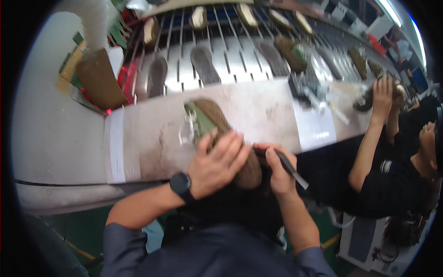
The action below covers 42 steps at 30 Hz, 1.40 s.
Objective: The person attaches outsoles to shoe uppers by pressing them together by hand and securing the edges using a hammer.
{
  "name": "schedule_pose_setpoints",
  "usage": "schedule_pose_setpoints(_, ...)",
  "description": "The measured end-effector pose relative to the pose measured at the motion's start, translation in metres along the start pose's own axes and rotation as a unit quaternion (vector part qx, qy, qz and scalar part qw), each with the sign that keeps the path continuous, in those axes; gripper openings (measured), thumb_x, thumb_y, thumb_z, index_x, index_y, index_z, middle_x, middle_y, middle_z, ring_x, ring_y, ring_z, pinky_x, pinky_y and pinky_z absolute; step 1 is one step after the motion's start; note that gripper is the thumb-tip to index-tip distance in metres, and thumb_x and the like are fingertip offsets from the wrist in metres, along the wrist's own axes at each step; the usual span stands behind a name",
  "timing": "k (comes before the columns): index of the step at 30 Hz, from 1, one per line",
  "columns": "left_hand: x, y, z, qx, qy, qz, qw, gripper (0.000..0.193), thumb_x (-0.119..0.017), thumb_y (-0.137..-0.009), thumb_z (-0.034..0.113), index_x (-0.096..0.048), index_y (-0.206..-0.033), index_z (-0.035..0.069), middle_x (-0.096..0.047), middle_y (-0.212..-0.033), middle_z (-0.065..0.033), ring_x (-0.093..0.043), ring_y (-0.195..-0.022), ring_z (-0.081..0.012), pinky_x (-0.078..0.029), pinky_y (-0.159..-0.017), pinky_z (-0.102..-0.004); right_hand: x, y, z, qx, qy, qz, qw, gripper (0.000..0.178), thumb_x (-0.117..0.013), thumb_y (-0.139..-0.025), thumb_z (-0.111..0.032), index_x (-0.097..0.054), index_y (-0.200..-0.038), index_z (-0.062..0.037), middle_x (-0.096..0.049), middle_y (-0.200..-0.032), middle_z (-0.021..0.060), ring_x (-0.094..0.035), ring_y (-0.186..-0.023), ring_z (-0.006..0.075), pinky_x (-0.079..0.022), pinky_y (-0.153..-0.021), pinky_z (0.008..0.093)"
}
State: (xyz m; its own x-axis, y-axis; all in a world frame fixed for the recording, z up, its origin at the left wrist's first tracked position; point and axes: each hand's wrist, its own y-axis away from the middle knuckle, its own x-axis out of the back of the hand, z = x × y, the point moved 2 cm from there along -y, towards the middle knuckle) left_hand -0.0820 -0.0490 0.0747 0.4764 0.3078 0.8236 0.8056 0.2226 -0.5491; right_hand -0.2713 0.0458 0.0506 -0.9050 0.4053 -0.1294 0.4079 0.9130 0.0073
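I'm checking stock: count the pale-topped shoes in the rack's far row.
5: first shoe far left; second and third mid-row; fourth and fifth right, close together. Others may be hidden.

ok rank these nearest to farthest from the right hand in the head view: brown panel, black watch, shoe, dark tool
1. Dark tool, held in the right hand
2. Shoe, under the left hand
3. Black watch, on the left wrist
4. Brown panel, at upper left
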Motion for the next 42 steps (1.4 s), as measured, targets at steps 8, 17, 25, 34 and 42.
schedule_pose_setpoints(8,-0.012,-0.021,0.01,-0.003,-0.023,-0.038,0.999,0.043,-0.063,-0.091,0.019,-0.068,-0.133,0.013,-0.067,-0.134,-0.0067,-0.061,-0.129,-0.0213,-0.036,-0.113,-0.0526,0.069,0.07,-0.024,0.066,-0.103,0.087,0.989,0.044,-0.054,-0.11,-0.032,-0.061,-0.124,0.0088,-0.071,-0.122,0.0295,-0.072,-0.116,0.0367,-0.062,-0.098,0.0447)
schedule_pose_setpoints(17,-0.022,0.007,0.024,0.087,-0.018,0.068,0.994,0.035,-0.068,-0.094,0.02,-0.065,-0.129,0.016,-0.068,-0.134,-0.0056,-0.061,-0.128,-0.0236,-0.033,-0.114,-0.0523,0.041,0.06,-0.027,-0.057,-0.135,0.009,0.989,0.027,-0.059,-0.101,-0.014,-0.067,-0.113,0.0089,-0.075,-0.117,0.0271,-0.073,-0.114,0.0328,-0.059,-0.1,0.0438)
schedule_pose_setpoints(25,-0.033,0.021,0.022,0.124,0.0,0.127,0.984,0.027,-0.068,-0.099,0.021,-0.061,-0.125,0.019,-0.068,-0.13,-0.0024,-0.061,-0.125,-0.0217,-0.033,-0.118,-0.0539,0.037,0.02,-0.062,-0.097,0.003,-0.087,0.991,0.021,-0.069,-0.092,-0.007,-0.072,-0.107,0.0078,-0.079,-0.109,0.0217,-0.075,-0.103,0.0233,-0.058,-0.096,0.0347)
schedule_pose_setpoints(34,-0.036,0.031,0.024,0.146,0.017,0.145,0.978,0.029,-0.07,-0.099,0.018,-0.057,-0.125,0.021,-0.066,-0.13,-0.0011,-0.06,-0.126,-0.0213,-0.032,-0.121,-0.0553,0.022,0.008,-0.076,-0.047,0.068,-0.121,0.989,0.022,-0.074,-0.089,-0.002,-0.071,-0.109,0.0067,-0.079,-0.11,0.0226,-0.077,-0.103,0.0258,-0.06,-0.094,0.035)
schedule_pose_setpoints(42,-0.036,0.036,0.029,0.178,0.034,0.172,0.968,0.028,-0.068,-0.1,0.016,-0.056,-0.125,0.02,-0.066,-0.131,-0.0028,-0.06,-0.127,-0.0225,-0.03,-0.123,-0.0579,-0.001,-0.033,-0.109,-0.117,0.243,-0.279,0.922,0.032,-0.072,-0.083,-0.016,-0.071,-0.102,0.0098,-0.077,-0.105,0.0276,-0.077,-0.101,0.0339,-0.059,-0.099,0.0424)
